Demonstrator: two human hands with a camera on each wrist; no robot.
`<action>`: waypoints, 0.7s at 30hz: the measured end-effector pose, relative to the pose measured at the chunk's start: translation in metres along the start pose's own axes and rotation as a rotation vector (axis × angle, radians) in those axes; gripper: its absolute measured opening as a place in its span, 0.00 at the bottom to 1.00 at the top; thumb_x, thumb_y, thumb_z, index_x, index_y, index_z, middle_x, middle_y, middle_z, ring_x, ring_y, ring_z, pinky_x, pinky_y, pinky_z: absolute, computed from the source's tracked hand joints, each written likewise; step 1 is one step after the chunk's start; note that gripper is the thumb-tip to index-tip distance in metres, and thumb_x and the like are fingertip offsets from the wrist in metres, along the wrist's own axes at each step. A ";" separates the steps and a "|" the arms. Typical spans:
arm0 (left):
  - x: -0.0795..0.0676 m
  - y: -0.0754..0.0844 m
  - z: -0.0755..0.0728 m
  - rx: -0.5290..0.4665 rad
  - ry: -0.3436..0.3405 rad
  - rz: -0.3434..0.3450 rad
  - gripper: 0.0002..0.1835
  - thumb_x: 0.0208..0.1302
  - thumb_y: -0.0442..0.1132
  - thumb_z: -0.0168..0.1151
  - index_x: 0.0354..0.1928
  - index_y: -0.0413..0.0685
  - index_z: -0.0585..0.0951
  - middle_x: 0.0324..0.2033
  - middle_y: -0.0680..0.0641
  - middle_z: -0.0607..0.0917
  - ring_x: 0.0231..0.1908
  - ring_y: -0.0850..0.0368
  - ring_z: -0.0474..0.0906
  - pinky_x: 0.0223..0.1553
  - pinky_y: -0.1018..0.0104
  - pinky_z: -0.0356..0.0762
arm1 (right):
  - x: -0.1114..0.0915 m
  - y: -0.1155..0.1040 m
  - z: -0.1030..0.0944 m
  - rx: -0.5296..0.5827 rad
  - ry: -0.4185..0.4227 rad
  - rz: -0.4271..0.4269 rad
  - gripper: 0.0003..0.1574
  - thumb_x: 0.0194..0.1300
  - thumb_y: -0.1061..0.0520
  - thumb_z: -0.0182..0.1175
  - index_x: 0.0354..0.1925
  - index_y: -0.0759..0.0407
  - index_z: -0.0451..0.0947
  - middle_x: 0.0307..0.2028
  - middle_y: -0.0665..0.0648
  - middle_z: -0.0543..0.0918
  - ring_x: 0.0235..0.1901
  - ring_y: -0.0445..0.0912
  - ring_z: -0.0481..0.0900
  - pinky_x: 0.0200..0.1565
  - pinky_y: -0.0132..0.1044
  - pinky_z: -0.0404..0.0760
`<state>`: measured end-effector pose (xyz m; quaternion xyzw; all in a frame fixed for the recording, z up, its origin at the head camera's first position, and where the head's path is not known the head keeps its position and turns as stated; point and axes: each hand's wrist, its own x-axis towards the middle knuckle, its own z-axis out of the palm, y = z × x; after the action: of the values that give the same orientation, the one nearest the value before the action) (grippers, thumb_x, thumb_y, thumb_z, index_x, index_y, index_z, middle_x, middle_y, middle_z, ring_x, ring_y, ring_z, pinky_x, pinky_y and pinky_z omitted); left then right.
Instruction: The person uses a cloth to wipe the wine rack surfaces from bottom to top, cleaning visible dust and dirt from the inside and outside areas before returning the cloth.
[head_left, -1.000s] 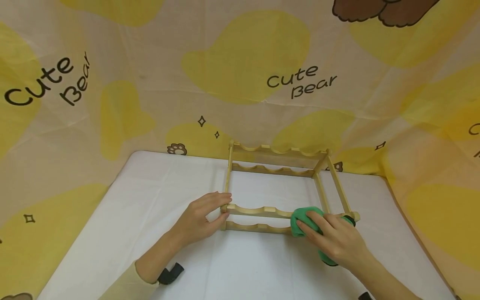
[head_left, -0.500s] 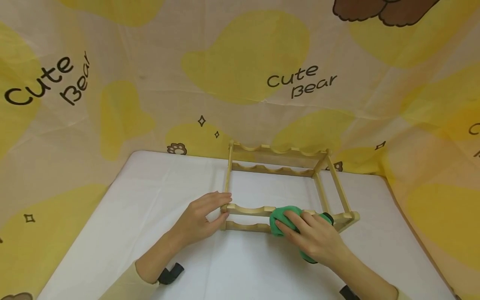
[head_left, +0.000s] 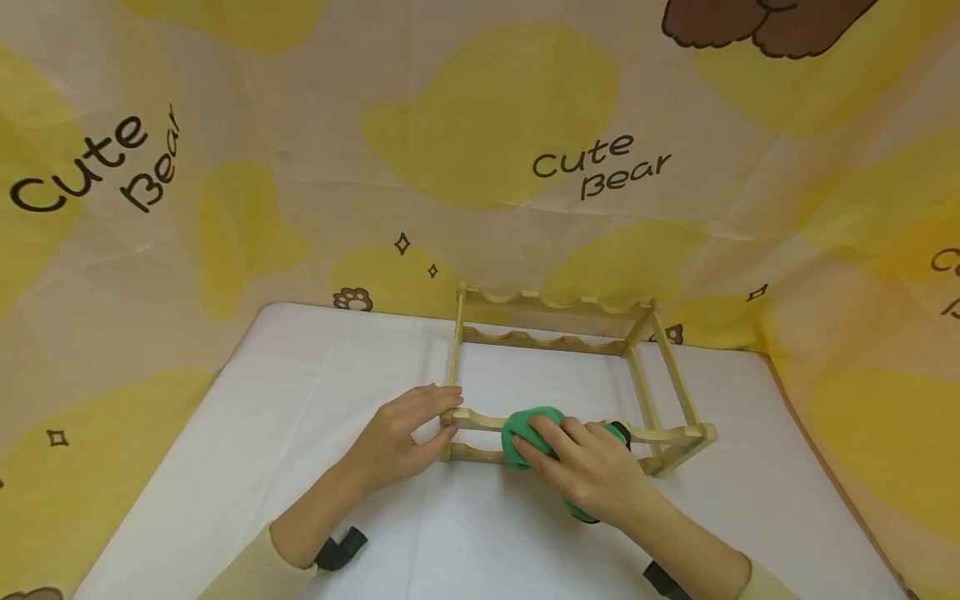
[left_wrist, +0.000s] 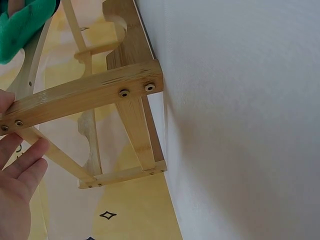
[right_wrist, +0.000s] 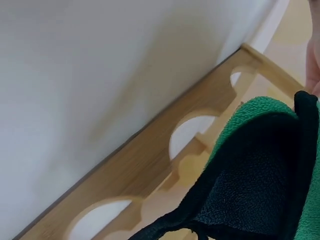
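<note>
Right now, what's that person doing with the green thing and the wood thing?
A person's right hand holds a folded green cloth over the front rail of a wooden rack, near the rail's middle. Their left hand pinches the rack's near left corner. The rack stands on a white table, and both hands are on its near side.

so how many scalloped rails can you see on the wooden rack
4: back upper rail, back lower rail, front upper rail and front lower rail; the green cloth partly hides both front ones.
</note>
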<state>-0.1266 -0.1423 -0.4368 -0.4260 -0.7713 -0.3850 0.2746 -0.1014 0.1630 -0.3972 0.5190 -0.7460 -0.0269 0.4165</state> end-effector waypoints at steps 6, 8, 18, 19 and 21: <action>0.000 0.000 0.000 -0.001 0.003 -0.001 0.25 0.52 0.24 0.75 0.55 0.39 0.84 0.54 0.41 0.88 0.53 0.43 0.86 0.61 0.53 0.82 | 0.018 -0.007 0.005 -0.019 -0.072 -0.007 0.27 0.87 0.57 0.39 0.54 0.50 0.88 0.51 0.59 0.83 0.31 0.47 0.77 0.23 0.30 0.75; 0.000 0.001 0.000 -0.001 -0.001 -0.003 0.25 0.52 0.24 0.75 0.56 0.39 0.84 0.55 0.41 0.88 0.54 0.43 0.86 0.61 0.52 0.82 | 0.023 -0.008 0.007 -0.025 -0.074 -0.011 0.28 0.87 0.58 0.39 0.55 0.50 0.88 0.51 0.59 0.83 0.31 0.47 0.77 0.23 0.30 0.75; -0.001 0.000 0.000 0.001 -0.010 -0.009 0.27 0.51 0.23 0.76 0.56 0.39 0.84 0.55 0.41 0.88 0.54 0.43 0.86 0.61 0.52 0.82 | 0.039 -0.014 0.013 -0.081 -0.103 -0.061 0.28 0.86 0.58 0.39 0.57 0.46 0.88 0.52 0.57 0.81 0.31 0.45 0.73 0.25 0.27 0.74; -0.001 0.000 0.000 0.002 -0.011 -0.009 0.27 0.51 0.23 0.76 0.56 0.39 0.84 0.55 0.42 0.88 0.55 0.44 0.86 0.62 0.52 0.82 | 0.039 -0.015 0.013 -0.085 -0.113 -0.063 0.28 0.86 0.58 0.39 0.57 0.46 0.88 0.52 0.57 0.80 0.31 0.45 0.73 0.25 0.27 0.74; -0.002 -0.001 0.000 0.004 -0.009 -0.003 0.27 0.51 0.23 0.76 0.56 0.39 0.84 0.55 0.41 0.88 0.54 0.43 0.86 0.61 0.51 0.82 | 0.040 -0.015 0.012 -0.087 -0.126 -0.064 0.29 0.86 0.58 0.38 0.58 0.46 0.87 0.54 0.57 0.80 0.31 0.45 0.73 0.25 0.27 0.74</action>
<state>-0.1265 -0.1429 -0.4385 -0.4260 -0.7738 -0.3822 0.2715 -0.1024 0.1193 -0.3888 0.5212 -0.7520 -0.1052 0.3897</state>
